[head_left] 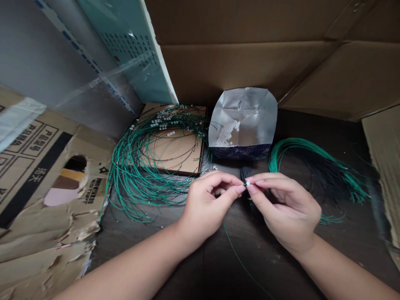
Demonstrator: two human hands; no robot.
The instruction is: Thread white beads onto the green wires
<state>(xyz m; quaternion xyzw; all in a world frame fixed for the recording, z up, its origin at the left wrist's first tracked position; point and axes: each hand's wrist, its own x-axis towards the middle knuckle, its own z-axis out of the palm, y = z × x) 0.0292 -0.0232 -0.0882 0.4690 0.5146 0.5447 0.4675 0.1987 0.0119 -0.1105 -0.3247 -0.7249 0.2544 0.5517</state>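
Observation:
My left hand (208, 204) pinches a thin green wire (233, 246) near its end, and the rest of it trails down toward the bottom edge. Against it, my right hand (284, 208) holds a small white bead (248, 183) between thumb and forefinger. The fingertips of both hands nearly meet. Behind them stands an open silver-lined bag (243, 110) with a heap of small white beads (228, 133) inside. To the left lies a loose coil of green wires (134, 162), with white beads along its upper part.
A flat cardboard box (175, 150) lies under the coil. At the right rests a bundle of green and black wires (300, 146). Black strands (245, 171) lie behind my fingers. Cardboard walls (250, 66) enclose the back and sides; a torn carton (37, 166) stands left.

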